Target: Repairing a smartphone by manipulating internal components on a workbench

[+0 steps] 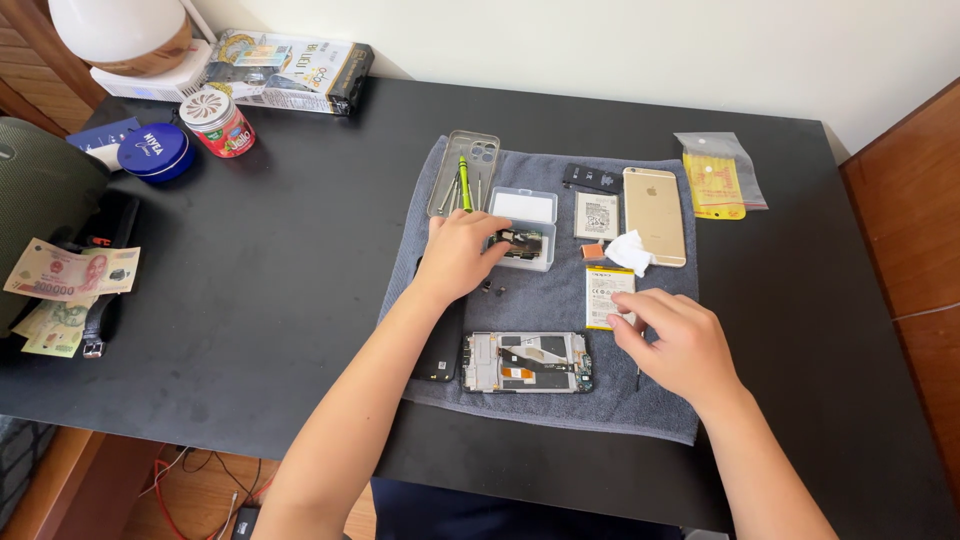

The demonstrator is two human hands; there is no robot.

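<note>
On the grey towel (560, 400) spread over the black worktop (280, 300), the left hand (458, 255) lies near the towel's left edge, fingers curled together against the small clear plastic box (524, 228) holding a dark part. The right hand (675, 340) hovers toward the towel's right edge, thumb and forefinger pinched at the corner of a white-and-yellow battery (607, 296). The opened phone frame (527, 361) lies between both wrists near the towel's front edge. Left of the towel, bare worktop stretches to banknotes (70, 272) at the left edge.
</note>
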